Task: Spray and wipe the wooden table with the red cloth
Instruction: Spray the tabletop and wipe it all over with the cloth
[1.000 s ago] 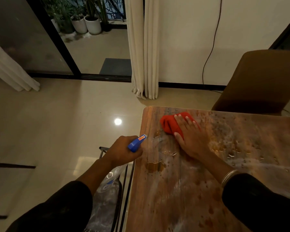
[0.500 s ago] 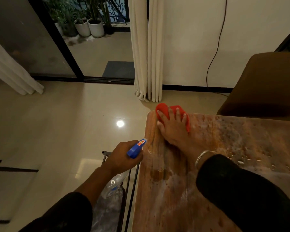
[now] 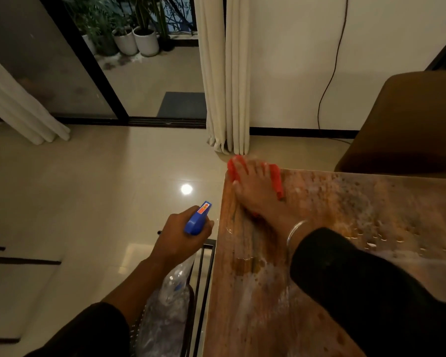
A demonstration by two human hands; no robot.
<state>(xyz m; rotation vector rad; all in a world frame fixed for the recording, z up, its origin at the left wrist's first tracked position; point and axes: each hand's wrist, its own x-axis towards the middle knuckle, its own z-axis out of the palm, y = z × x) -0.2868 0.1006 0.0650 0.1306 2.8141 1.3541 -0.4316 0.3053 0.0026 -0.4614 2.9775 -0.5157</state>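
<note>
The wooden table (image 3: 332,228) fills the lower right, its top wet with droplets and streaks. My right hand (image 3: 258,191) lies flat on the red cloth (image 3: 277,180), pressing it on the table's far left corner, where the cloth hangs slightly over the edge. My left hand (image 3: 180,235) is left of the table edge, off the top, gripping a spray bottle with a blue trigger head (image 3: 197,219); the clear bottle body hangs below the hand.
A brown chair (image 3: 407,124) stands behind the table's far edge. A black metal rack (image 3: 204,279) with crumpled plastic sits beside the table's left side. Cream curtains (image 3: 227,73) and a glass sliding door lie beyond the tiled floor.
My right hand has slid the red cloth from the table's inner area out to the far left corner. The left hand keeps the spray bottle in about the same place.
</note>
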